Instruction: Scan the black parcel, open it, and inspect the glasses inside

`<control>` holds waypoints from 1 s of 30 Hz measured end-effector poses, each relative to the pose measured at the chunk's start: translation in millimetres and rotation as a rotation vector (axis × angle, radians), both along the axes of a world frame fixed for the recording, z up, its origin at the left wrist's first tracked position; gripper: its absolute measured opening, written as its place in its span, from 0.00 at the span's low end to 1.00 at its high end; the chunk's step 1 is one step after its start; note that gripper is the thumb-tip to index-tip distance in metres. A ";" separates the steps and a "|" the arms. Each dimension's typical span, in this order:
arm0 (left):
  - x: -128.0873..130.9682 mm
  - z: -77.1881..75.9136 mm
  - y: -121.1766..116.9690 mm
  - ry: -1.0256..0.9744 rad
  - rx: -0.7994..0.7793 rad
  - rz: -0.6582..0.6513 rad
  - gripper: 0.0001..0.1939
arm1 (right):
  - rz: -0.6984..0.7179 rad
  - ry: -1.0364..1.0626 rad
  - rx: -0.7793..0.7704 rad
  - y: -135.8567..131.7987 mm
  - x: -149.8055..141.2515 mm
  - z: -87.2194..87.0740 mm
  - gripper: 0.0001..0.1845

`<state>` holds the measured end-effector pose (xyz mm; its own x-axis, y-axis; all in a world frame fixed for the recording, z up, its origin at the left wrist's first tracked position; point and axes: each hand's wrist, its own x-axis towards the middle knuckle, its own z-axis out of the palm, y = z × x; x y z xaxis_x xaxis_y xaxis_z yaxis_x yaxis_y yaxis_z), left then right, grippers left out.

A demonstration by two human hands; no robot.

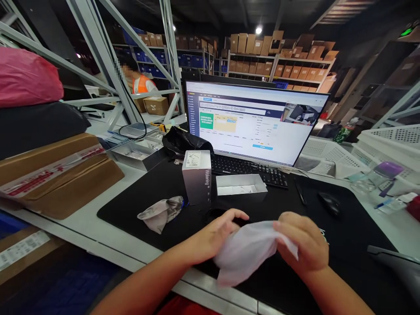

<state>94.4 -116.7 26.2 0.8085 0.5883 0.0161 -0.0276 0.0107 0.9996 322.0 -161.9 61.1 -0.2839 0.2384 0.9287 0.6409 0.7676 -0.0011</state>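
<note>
A thin, translucent white wrapping sheet (249,249) is stretched between my two hands above the black desk mat. My right hand (305,243) pinches its right end between thumb and fingers, with a corner hanging below. My left hand (211,238) grips the other end, its index finger reaching over the top; its lower fingers are hidden behind the sheet. Just past my left hand stands an upright grey-white box (197,179) with a label on top. Beside it lies a shallow open box part (241,186). A crumpled grey cloth pouch (160,214) rests to the left.
Behind the boxes are a keyboard (226,166) and a lit monitor (249,118). A mouse (329,204) and pen (300,192) lie to the right, near white baskets (390,140). A taped carton (59,175) occupies the left. A person in an orange vest (142,84) is farther back.
</note>
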 end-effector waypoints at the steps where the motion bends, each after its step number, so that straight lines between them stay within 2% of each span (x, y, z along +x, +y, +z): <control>1: 0.6 0.0 0.8 0.030 -0.041 -0.025 0.48 | 0.044 -0.030 0.003 -4.0 -0.5 0.6 0.06; 3: 1.1 0.5 1.3 0.085 -0.038 -0.032 0.42 | 0.104 0.009 -0.075 -8.5 -3.7 0.3 0.10; 6: -1.8 4.6 1.1 0.092 0.076 0.087 0.41 | 0.140 0.199 -0.219 -6.3 -11.4 -3.2 0.12; 9: -6.7 12.1 2.2 0.140 0.330 0.201 0.38 | 0.135 0.405 -0.316 0.2 -18.2 -6.9 0.14; 10: -7.9 14.5 2.7 0.170 0.472 0.239 0.35 | 0.118 0.483 -0.380 2.4 -19.6 -7.5 0.14; 12: -8.6 18.7 3.5 0.211 0.861 0.344 0.26 | 0.116 0.695 -0.587 7.3 -20.9 -7.7 0.14; 15: -6.7 23.7 3.7 0.230 1.508 0.573 0.08 | 0.273 1.059 -0.913 19.1 -18.9 -7.1 0.17; 17: -5.2 28.6 3.6 0.268 1.763 0.662 0.09 | 0.384 1.198 -1.079 30.5 -15.8 -7.6 0.22; 19: -4.7 35.2 4.5 0.318 1.806 0.612 0.10 | 0.434 1.228 -1.248 41.9 -12.5 -9.6 0.25; 22: -5.3 44.7 8.9 0.346 1.685 0.421 0.10 | 0.441 1.166 -1.478 50.4 -9.7 -15.5 0.26; 24: -4.3 47.8 12.3 0.368 1.637 0.322 0.12 | 0.425 1.085 -1.556 47.7 -9.2 -20.2 0.31; 27: 0.3 43.9 15.8 0.419 1.693 0.213 0.16 | 0.472 0.917 -1.608 39.0 -6.6 -26.2 0.46; 28: 1.9 40.1 16.4 0.426 1.735 0.185 0.17 | 0.502 0.838 -1.634 37.6 -4.9 -27.8 0.48; 30: 3.1 29.1 15.7 0.415 1.794 0.170 0.17 | 0.521 0.695 -1.691 38.8 -1.7 -30.2 0.45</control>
